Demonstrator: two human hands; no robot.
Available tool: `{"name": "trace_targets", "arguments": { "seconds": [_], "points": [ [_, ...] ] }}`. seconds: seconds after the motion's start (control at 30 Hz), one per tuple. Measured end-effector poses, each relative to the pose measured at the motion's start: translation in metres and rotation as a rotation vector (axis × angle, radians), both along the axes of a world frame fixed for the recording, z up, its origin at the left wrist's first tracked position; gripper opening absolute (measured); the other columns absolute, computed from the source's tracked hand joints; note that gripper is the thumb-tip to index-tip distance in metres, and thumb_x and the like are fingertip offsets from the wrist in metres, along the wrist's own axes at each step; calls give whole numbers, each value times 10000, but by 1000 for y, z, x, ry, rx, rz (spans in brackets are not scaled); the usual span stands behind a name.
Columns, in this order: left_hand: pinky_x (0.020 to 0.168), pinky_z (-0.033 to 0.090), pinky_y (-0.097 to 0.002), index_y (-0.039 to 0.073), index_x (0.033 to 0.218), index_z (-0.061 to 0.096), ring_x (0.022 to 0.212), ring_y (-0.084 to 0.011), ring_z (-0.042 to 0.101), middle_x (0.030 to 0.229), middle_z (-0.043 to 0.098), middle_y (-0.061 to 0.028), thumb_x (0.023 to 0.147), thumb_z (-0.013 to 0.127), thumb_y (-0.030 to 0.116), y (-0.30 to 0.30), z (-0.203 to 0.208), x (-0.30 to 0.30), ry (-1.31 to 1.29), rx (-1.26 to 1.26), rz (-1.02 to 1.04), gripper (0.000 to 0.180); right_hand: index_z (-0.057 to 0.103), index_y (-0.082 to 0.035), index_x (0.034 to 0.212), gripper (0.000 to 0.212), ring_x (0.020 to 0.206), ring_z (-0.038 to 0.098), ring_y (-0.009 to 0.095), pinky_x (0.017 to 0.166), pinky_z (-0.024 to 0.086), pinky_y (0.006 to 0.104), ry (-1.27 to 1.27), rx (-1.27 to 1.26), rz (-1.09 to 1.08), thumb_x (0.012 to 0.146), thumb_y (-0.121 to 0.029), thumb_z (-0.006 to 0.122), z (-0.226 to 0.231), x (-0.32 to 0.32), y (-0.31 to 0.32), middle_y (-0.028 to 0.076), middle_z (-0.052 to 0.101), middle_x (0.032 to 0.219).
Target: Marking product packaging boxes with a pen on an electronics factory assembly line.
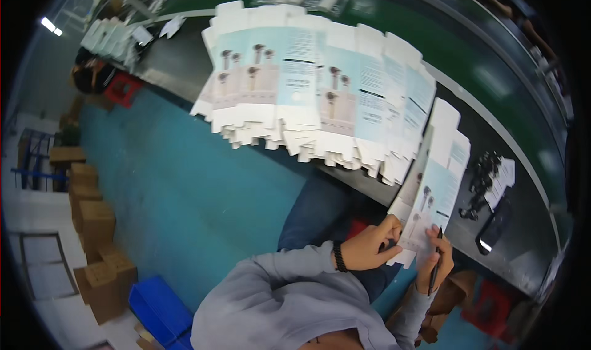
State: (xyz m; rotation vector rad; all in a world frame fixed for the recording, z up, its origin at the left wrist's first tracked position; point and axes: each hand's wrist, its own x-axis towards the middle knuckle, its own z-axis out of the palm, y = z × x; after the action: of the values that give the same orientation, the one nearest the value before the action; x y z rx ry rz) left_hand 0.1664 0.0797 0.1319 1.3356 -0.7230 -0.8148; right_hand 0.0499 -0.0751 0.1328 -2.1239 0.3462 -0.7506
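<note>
A flat, unfolded printed carton [436,184] in pale blue and white lies slantwise over the table edge before me. My left hand [371,244], with a black beaded band at the wrist, is closed at its lower left edge, fingers curled on the cardboard. My right hand [436,262] grips a dark pen [435,270], its fingers against the carton's lower right side. Further left and away spreads a large overlapping stack of similar flat cartons [301,82], showing pictures of handheld devices.
Black cables [483,181], a white paper slip [500,182] and a dark phone-like object [494,225] lie on the metal table at right. A green conveyor belt [492,82] runs behind. Brown boxes [97,218] and a blue bin [159,307] stand on the floor left.
</note>
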Motion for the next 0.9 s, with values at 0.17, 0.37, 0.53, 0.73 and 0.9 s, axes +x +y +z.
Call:
{"name": "trace_targets", "arguments": {
  "seconds": [0.17, 0.37, 0.53, 0.73, 0.9],
  "points": [
    [465, 438, -313, 35, 917, 466, 518, -246, 578, 708, 555, -118, 792, 618, 105, 11, 46, 40, -509, -62, 154, 208, 437, -29, 1042, 620, 819, 500, 225, 781, 401, 367, -410, 250, -217, 869, -604, 284, 24, 5, -21, 138, 506, 938],
    [514, 413, -189, 4, 912, 454, 555, -106, 547, 824, 555, -98, 753, 629, -35, 52, 82, 127, -813, -2, 576, 239, 459, -17, 921, 424, 711, 489, 180, 657, 411, 295, -410, 345, -72, 897, -438, 411, 20, 27, -31, 147, 541, 877],
    [474, 405, -175, 33, 1255, 235, 533, -80, 539, 903, 608, -174, 769, 632, 11, 99, 110, 161, -569, 141, 807, 628, 481, -1, 859, 198, 654, 476, 131, 621, 391, 247, -303, 413, -39, 883, -197, 475, 26, 51, -15, 133, 560, 794],
    [387, 390, -183, 32, 1288, 281, 507, -82, 554, 1131, 513, -289, 752, 678, 101, 133, 95, 147, -793, 388, 1183, 670, 490, -19, 773, 144, 636, 462, 114, 613, 375, 223, -218, 358, -64, 856, -133, 521, 13, 50, -15, 72, 515, 703],
    [429, 381, -164, -15, 1230, 328, 529, -58, 535, 1092, 547, -180, 757, 666, 70, 132, 86, 138, -898, 373, 1209, 587, 479, -25, 765, 133, 610, 464, 96, 605, 386, 219, -185, 402, -141, 851, -109, 536, 9, 50, -17, 60, 507, 696]
  ]
}}
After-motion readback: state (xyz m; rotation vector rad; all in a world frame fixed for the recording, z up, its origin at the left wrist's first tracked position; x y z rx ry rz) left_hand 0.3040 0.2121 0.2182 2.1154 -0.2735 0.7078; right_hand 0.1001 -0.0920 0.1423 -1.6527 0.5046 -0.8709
